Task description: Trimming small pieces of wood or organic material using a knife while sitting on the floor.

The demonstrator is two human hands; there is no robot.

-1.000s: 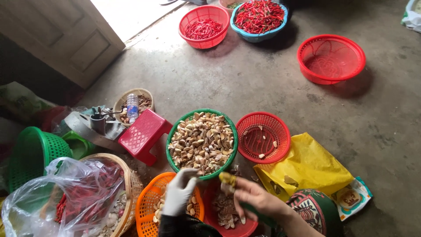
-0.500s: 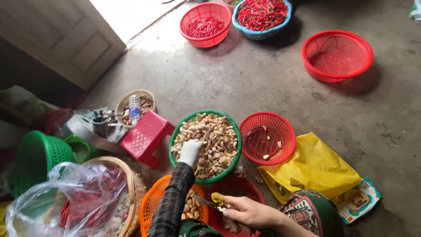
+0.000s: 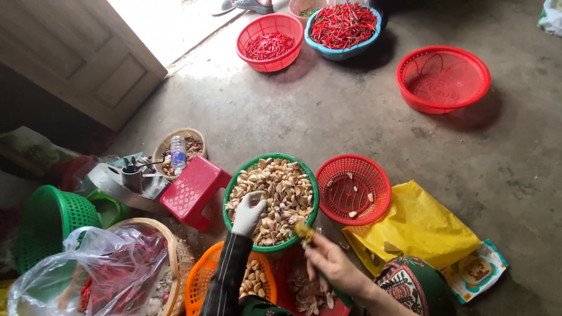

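A grey concrete floor (image 3: 374,134) carries everything here, with a pale wooden door (image 3: 88,58) standing at the upper left. The left hand (image 3: 249,212), in a whitish glove, lies fingers curled down in the heap of garlic cloves (image 3: 281,196), closing on some of them inside the green basket (image 3: 234,187). The right hand (image 3: 331,263), bare, is gripped around a small knife with a yellowish handle (image 3: 304,232), just below that basket's rim.

Just beside the green basket on the right sits a small red basket (image 3: 353,188) with a few cloves in it. Below the hands are an orange basket (image 3: 202,281) with cloves and a red tray of peels (image 3: 307,292). A flat yellow bag (image 3: 415,225) lies to the right, and past it a printed packet (image 3: 477,270), pale with a blue edge. To the left: a red plastic stool (image 3: 193,190), a woven basket (image 3: 170,146) holding one clear bottle with a blue label (image 3: 178,153), a clear plastic bag (image 3: 88,275), and a green basket on its side (image 3: 50,219).

Far up the floor stand three round baskets: two with red chillies (image 3: 342,23), one red (image 3: 270,42) and one blue (image 3: 336,52), and one empty red basket (image 3: 443,79)
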